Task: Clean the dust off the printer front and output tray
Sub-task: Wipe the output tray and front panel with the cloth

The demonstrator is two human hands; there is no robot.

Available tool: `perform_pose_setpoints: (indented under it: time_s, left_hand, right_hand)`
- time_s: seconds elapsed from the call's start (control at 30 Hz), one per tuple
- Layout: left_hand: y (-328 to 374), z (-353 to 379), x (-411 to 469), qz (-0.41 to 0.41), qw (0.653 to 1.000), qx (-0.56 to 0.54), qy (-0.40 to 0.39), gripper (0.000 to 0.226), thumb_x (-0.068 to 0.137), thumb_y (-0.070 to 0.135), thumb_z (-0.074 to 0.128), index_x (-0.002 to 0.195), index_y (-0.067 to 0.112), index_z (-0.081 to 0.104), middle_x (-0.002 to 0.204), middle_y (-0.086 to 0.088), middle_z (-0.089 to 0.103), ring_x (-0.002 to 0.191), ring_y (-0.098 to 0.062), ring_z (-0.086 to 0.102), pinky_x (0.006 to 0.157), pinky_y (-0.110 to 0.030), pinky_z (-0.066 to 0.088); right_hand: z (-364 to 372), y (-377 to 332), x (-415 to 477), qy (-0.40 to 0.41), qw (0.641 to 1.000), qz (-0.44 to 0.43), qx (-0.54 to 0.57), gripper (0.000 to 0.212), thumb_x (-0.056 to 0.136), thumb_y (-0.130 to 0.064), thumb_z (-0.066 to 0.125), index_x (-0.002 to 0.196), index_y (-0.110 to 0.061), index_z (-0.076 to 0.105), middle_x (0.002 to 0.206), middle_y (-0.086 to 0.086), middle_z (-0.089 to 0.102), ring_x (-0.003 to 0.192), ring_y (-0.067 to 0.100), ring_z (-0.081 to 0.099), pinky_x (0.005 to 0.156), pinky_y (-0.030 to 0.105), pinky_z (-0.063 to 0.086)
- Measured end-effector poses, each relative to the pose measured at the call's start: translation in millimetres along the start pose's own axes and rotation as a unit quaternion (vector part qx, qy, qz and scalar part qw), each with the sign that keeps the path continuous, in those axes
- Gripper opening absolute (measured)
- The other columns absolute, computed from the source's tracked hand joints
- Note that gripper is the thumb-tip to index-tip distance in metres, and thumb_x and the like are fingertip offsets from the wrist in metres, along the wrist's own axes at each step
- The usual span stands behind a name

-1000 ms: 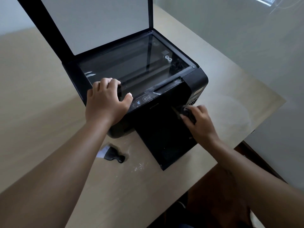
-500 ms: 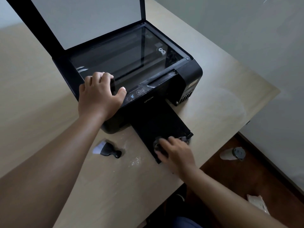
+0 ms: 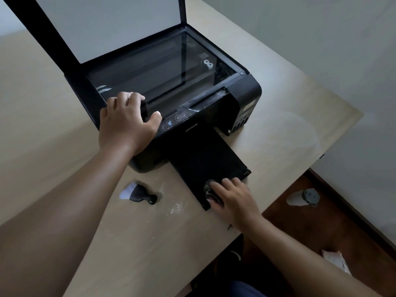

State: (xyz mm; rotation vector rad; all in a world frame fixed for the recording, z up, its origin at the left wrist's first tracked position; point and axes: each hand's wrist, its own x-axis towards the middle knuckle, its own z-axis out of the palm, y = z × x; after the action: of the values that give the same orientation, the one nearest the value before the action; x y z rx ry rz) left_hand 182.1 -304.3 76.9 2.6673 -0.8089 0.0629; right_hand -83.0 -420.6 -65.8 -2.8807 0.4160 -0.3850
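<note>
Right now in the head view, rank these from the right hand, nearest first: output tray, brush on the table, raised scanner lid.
1. Output tray: directly under the right hand, which presses a dark cloth onto its front end.
2. Brush: lying on the table, off to the hand's left.
3. Raised scanner lid: at the back of the printer, farthest.

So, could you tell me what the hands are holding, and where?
The right hand presses what looks like a dark cloth onto the output tray's near end. The left hand grips the printer's front-left top edge.
</note>
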Motion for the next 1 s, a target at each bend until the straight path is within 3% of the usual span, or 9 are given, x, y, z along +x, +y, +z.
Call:
perform_pose_setpoints:
  time_s: [0.07, 0.17, 0.2, 0.33, 0.43, 0.53, 0.67, 0.87, 1.0]
  left_hand:
    - [0.4, 0.5, 0.5, 0.000, 1.000, 0.002, -0.002, 0.050, 0.088, 0.054, 0.048, 0.127, 0.021, 0.049, 0.134, -0.004, 0.045, 0.126, -0.029, 0.036, 0.106, -0.042, 0.027]
    - [1.5, 1.1, 0.6, 0.000, 1.000, 0.003, 0.001, 0.051, 0.088, 0.054, 0.048, 0.127, 0.022, 0.049, 0.134, -0.004, 0.045, 0.126, -0.029, 0.037, 0.106, -0.043, 0.027]
    - [1.6, 1.2, 0.5, 0.000, 1.000, 0.003, 0.002, 0.051, 0.088, 0.054, 0.048, 0.127, 0.022, 0.049, 0.134, -0.004, 0.045, 0.126, -0.029, 0.036, 0.106, -0.043, 0.027]
    - [0.2, 0.7, 0.1, 0.002, 1.000, 0.005, 0.001, 0.050, 0.088, 0.053, 0.048, 0.127, 0.021, 0.049, 0.134, -0.005, 0.045, 0.126, -0.030, 0.036, 0.106, -0.044, 0.027]
    - [1.3, 0.4, -0.9, 0.001, 1.000, 0.003, 0.001, 0.050, 0.089, 0.052, 0.049, 0.128, 0.021, 0.049, 0.135, -0.004, 0.045, 0.127, -0.030, 0.036, 0.107, -0.043, 0.026]
    - [2.0, 1.4, -0.4, 0.003, 1.000, 0.004, 0.003, 0.050, 0.089, 0.052, 0.049, 0.128, 0.021, 0.049, 0.135, -0.004, 0.045, 0.127, -0.030, 0.036, 0.107, -0.043, 0.026]
    - [1.5, 1.7, 0.2, 0.002, 1.000, 0.009, 0.006, 0.050, 0.089, 0.052, 0.050, 0.128, 0.021, 0.049, 0.135, -0.004, 0.045, 0.127, -0.029, 0.036, 0.107, -0.043, 0.026]
    - [1.9, 1.9, -0.6, 0.003, 1.000, 0.009, 0.003, 0.050, 0.089, 0.052, 0.050, 0.128, 0.021, 0.049, 0.135, -0.003, 0.045, 0.127, -0.029, 0.037, 0.106, -0.043, 0.027]
    - [1.5, 1.9, -1.1, 0.004, 1.000, 0.013, 0.005, 0.051, 0.089, 0.052, 0.050, 0.129, 0.021, 0.049, 0.137, -0.004, 0.045, 0.128, -0.028, 0.036, 0.106, -0.043, 0.027]
  right_hand:
    - [-5.6, 23.3, 4.4, 0.019, 0.996, 0.084, 0.015, 0.032, 0.085, -0.036, 0.057, 0.114, -0.022, 0.060, 0.089, 0.005, 0.056, 0.076, 0.028, 0.055, 0.059, 0.036, 0.049]
    - [-6.0, 38.0, 28.6, 0.062, 0.939, 0.334, 0.056, 0.034, 0.088, -0.031, 0.061, 0.120, -0.019, 0.057, 0.103, 0.011, 0.049, 0.090, 0.031, 0.052, 0.071, 0.040, 0.049]
    - [-3.1, 31.1, 35.8, 0.056, 0.931, 0.357, 0.054, 0.035, 0.088, -0.031, 0.060, 0.121, -0.019, 0.056, 0.108, 0.011, 0.049, 0.095, 0.031, 0.051, 0.077, 0.043, 0.049]
    - [15.8, -18.8, 18.5, 0.029, 0.991, 0.130, 0.029, 0.036, 0.087, -0.036, 0.055, 0.118, -0.020, 0.059, 0.111, 0.009, 0.056, 0.093, 0.029, 0.053, 0.078, 0.045, 0.047]
    - [12.5, -3.3, -7.5, -0.002, 0.999, -0.038, 0.010, 0.041, 0.088, -0.040, 0.056, 0.126, -0.023, 0.058, 0.122, 0.004, 0.058, 0.111, 0.027, 0.053, 0.091, 0.043, 0.045]
    - [7.0, 33.7, 7.1, 0.037, 0.994, 0.081, 0.057, 0.036, 0.090, -0.022, 0.062, 0.125, -0.014, 0.059, 0.135, 0.012, 0.055, 0.130, 0.032, 0.047, 0.107, 0.049, 0.039]
    - [9.1, 26.4, 49.2, 0.036, 0.961, 0.259, 0.085, 0.040, 0.091, -0.012, 0.057, 0.129, -0.001, 0.052, 0.141, 0.023, 0.048, 0.133, 0.036, 0.044, 0.112, 0.045, 0.035]
    - [5.6, 25.4, 31.9, -0.024, 0.996, 0.010, 0.086, 0.041, 0.091, -0.022, 0.056, 0.128, -0.004, 0.057, 0.138, 0.014, 0.054, 0.131, 0.027, 0.049, 0.103, 0.043, 0.046]
    - [5.3, 20.6, 53.7, 0.020, 0.957, 0.269, 0.110, 0.046, 0.094, -0.014, 0.056, 0.138, -0.005, 0.047, 0.144, 0.018, 0.047, 0.135, 0.032, 0.042, 0.113, 0.042, 0.035]
